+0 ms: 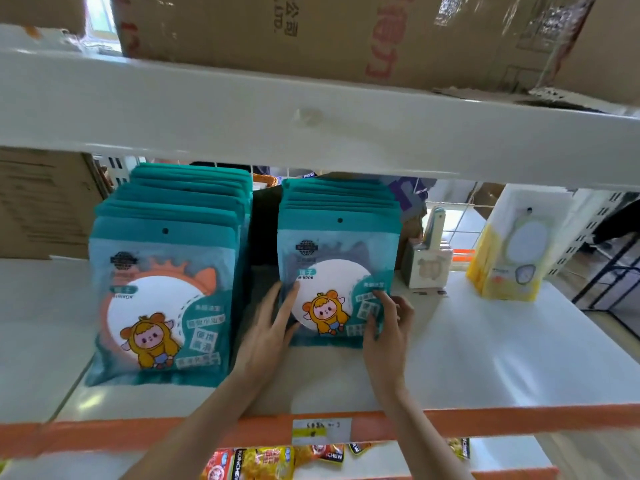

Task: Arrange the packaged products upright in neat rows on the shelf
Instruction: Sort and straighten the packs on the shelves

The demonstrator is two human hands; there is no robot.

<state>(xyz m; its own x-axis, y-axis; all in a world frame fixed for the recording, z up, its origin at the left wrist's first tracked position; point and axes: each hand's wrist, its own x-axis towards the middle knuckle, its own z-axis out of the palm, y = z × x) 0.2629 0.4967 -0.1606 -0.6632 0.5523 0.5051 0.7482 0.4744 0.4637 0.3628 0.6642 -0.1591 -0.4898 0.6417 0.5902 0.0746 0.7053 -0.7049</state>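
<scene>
Hands bracket the front pack of the right-hand teal row (337, 268): your left hand (268, 327) lies flat with straight fingers against its lower left face, and your right hand (388, 323) pinches its lower right edge. That pack stands upright, long axis vertical, directly ahead between both hands and equally near each. Beyond it the row leans back, with the left-hand teal row (166, 271) beside it on the shelf (485, 358).
</scene>
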